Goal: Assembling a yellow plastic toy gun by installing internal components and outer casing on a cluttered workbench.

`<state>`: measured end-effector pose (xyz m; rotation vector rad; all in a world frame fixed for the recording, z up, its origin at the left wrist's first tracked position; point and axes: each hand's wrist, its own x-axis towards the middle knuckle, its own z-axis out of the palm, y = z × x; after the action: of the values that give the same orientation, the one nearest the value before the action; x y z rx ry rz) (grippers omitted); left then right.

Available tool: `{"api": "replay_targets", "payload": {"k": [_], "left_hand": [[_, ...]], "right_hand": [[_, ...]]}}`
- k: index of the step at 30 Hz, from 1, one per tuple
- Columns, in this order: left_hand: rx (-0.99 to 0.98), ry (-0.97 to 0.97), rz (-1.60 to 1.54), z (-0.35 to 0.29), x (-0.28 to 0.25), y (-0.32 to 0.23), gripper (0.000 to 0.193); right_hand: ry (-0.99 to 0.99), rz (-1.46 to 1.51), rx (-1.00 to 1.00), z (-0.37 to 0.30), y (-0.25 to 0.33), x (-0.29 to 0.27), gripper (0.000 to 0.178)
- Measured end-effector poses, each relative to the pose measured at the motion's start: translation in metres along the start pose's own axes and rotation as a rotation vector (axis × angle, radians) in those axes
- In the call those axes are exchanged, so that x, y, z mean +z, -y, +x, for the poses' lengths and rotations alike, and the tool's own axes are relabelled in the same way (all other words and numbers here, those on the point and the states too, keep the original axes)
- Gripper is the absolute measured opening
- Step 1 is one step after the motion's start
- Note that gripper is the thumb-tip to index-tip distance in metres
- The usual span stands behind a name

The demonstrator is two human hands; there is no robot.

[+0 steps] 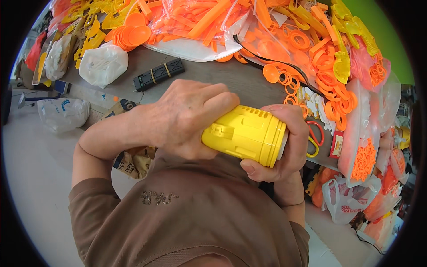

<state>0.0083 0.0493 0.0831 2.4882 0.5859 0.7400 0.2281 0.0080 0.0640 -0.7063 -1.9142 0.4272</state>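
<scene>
A yellow plastic cylindrical housing (249, 135) is held up in front of my chest, nearly lengthwise from left to right. It has a row of slots along its upper side, ridged rings toward its right end and a whitish edge showing there. My left hand (191, 118) is closed round its left end, with the fingers curled over it. At the other end my right hand (289, 140) grips the rim between the thumb below and the fingers above. My palms hide both ends, so I cannot see inside it.
On the grey table (222, 73) lie a black bar (159, 74) with tan bands, orange discs (132, 36), bagged orange parts (195, 22) and orange rings (336, 100). Scissors (315, 140) rest near the right edge. A white bag (103, 65) stands at the left.
</scene>
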Motion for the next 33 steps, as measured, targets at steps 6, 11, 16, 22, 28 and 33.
{"api": "replay_targets", "payload": {"k": [6, 11, 16, 22, 28, 33], "left_hand": [[0.080, -0.400, -0.053, 0.006, -0.004, 0.008, 0.071], [-0.064, -0.760, -0.490, 0.004, 0.033, 0.025, 0.038], [-0.142, -0.774, -0.569, 0.005, 0.036, 0.033, 0.047], [-0.131, -0.403, -0.446, 0.031, 0.005, 0.022, 0.070], [-0.323, -0.035, -0.524, 0.030, -0.007, 0.035, 0.075], [-0.373, -0.620, -1.038, -0.003, 0.008, 0.058, 0.081]], "right_hand": [[-0.168, 0.076, 0.010, 0.006, -0.008, 0.000, 0.081], [-0.214, -0.102, 0.040, 0.001, -0.002, 0.017, 0.080], [-0.293, -0.154, 0.129, 0.003, -0.001, 0.023, 0.073], [0.024, -0.073, 0.397, 0.045, -0.007, -0.009, 0.056], [0.014, 0.231, 0.454, 0.059, -0.006, -0.013, 0.068], [0.143, 0.029, 0.567, 0.001, -0.011, -0.024, 0.085]]}}
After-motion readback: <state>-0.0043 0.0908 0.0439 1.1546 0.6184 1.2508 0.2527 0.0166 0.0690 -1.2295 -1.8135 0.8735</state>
